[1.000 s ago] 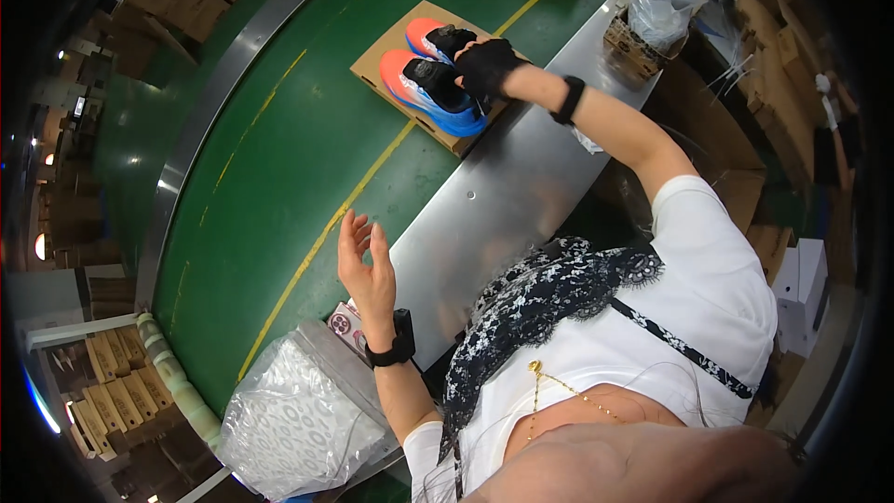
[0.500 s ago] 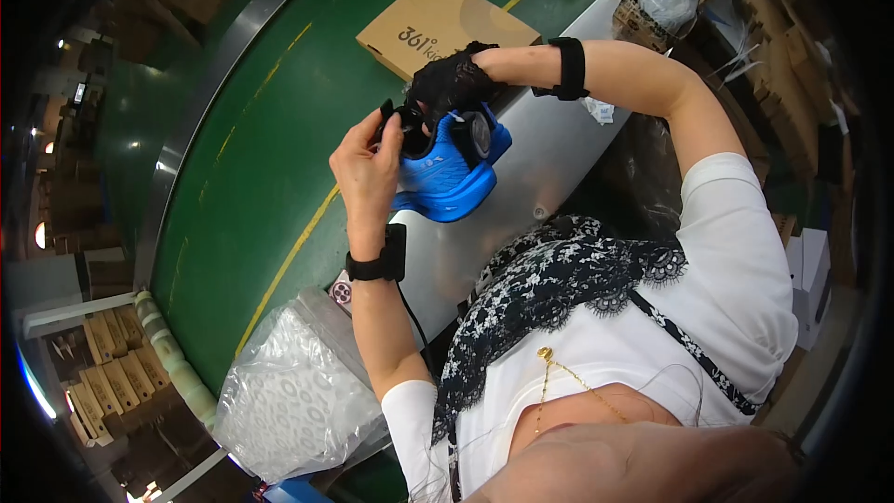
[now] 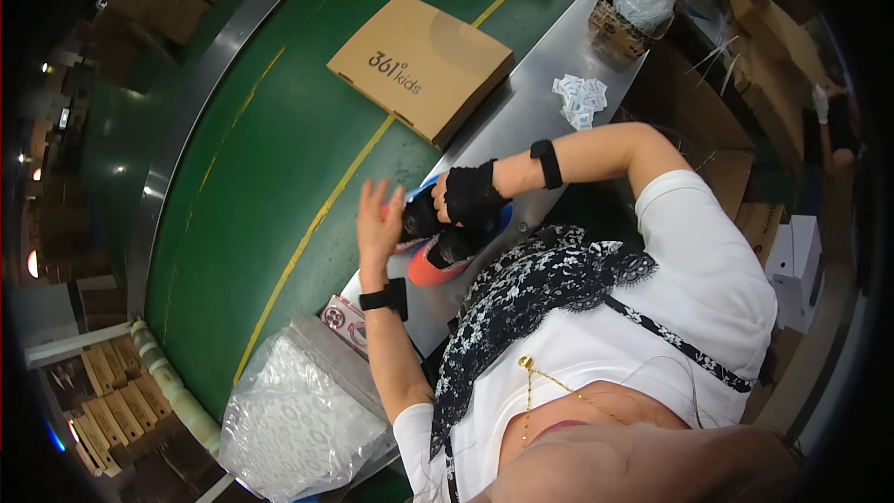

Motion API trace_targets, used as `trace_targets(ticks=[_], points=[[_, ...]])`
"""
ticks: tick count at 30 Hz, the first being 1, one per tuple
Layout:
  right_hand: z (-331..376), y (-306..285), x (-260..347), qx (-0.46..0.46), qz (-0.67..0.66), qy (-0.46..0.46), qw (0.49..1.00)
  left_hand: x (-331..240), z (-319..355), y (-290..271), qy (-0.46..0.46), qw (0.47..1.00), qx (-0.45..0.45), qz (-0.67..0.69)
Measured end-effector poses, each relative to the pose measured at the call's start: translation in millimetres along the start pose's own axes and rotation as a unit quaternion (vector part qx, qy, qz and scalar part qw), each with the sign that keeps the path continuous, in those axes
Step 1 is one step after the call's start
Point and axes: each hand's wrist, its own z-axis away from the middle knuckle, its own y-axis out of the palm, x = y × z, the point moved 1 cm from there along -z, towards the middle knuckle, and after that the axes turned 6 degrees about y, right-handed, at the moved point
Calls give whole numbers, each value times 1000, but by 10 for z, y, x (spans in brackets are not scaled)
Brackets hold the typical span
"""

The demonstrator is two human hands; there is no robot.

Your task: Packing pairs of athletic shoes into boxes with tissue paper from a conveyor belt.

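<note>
A pair of blue and coral-red shoes [image 3: 438, 267] with dark insides is between my hands at the inner edge of the steel ledge. My right hand [image 3: 466, 196], in a black lace fingerless glove, has its fingers bent over the collar of the farther shoe. Beside that shoe's left side, my left hand [image 3: 379, 224] is bare, with its fingers stretched and apart. The glove and fingers hide part of both shoes.
A closed brown shoebox [image 3: 419, 65] lies on the green conveyor belt [image 3: 279, 177]. Small white packets [image 3: 580, 100] are heaped on the steel ledge [image 3: 549, 70]. A plastic bag of printed sheets [image 3: 303, 410] and a pinkish phone-like item [image 3: 345, 319] sit to the left.
The shoes have come nearer to me and turned, so their coral-red parts now show. My left hand has let go and opened. My right hand has moved nearer, uncovering the shoebox and packets.
</note>
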Motion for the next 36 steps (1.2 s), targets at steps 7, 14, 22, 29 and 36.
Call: trace_targets(ticks=[7,14,22,29,36], points=[[301,-225,-733,-23,165,343,924,-128,9,221,-156,967,176,100],[435,-126,-818,-147,193,288,926,-129,-323,208,-118,982,81,121],[328,-639,-537,-486,50,270,830,-321,-529,4,-104,987,53,109],[416,-517,-437,-523,-122,442,718,-211,-766,-135,-106,982,-99,124],[369,-570,-447,-431,-161,452,764,-605,-1028,-74,40,984,-106,134]])
